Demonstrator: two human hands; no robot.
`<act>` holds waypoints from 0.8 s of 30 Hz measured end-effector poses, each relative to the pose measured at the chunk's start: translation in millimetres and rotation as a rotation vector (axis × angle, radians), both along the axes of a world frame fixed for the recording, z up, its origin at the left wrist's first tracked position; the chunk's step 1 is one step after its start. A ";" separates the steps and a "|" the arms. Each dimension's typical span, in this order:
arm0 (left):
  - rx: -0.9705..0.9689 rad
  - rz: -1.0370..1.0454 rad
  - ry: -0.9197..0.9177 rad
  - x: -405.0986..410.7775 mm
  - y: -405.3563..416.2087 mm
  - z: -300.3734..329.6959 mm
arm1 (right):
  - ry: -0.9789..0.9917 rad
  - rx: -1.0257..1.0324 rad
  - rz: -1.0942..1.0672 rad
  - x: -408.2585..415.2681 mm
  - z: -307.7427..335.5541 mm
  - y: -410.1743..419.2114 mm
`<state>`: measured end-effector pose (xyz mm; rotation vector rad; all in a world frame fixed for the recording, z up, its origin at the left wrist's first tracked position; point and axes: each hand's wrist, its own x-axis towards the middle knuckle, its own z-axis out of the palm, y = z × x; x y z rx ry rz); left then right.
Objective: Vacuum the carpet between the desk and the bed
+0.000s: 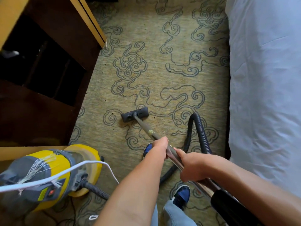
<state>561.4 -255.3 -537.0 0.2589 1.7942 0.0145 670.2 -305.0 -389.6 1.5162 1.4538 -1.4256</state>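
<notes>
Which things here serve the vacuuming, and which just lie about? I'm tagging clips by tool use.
For the job:
left hand and right hand, both gripping the wand
floor head on the carpet
black hose
yellow canister
desk and bed, the bounds

Lying about:
white cord across the canister

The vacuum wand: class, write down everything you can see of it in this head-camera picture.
The wand is a thin metal tube, dull brown near the floor and shinier near the hands. It slants from the dark floor head, which lies flat on the carpet, back to the person. A band of pale tape wraps it midway. The left hand grips it ahead of the right hand. Behind the right hand it joins the black ribbed hose.
</notes>
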 end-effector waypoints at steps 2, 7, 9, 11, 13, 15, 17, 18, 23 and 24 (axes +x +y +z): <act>0.004 0.039 -0.015 5.0 -13.6 -2.9 | 0.003 -0.001 -0.005 5.7 -0.4 -13.4; -0.005 0.032 -0.019 16.4 -47.0 0.9 | -0.001 0.009 0.027 16.7 5.2 -45.8; -0.001 0.039 0.002 17.7 -57.7 -11.2 | -0.012 0.016 0.041 18.5 7.1 -56.3; -0.010 0.070 -0.005 21.3 -64.7 3.7 | -0.024 0.021 0.049 18.5 7.2 -63.5; 0.012 0.119 -0.015 20.7 -64.6 12.0 | -0.033 0.039 0.061 15.1 5.3 -63.0; 0.034 0.159 -0.036 16.8 -56.3 7.2 | -0.029 0.058 0.079 11.2 2.5 -52.7; 0.051 0.181 -0.046 16.5 -43.6 -1.7 | -0.028 0.084 0.097 11.5 1.9 -38.8; 0.070 0.182 -0.039 16.6 -37.9 -9.8 | -0.030 0.097 0.107 13.5 1.4 -31.5; 0.068 0.222 -0.096 19.2 -30.0 -23.9 | -0.042 0.074 0.123 19.7 -9.0 -17.6; 0.080 0.236 -0.122 19.6 -28.1 -31.6 | -0.027 0.052 0.096 23.1 -15.6 -14.3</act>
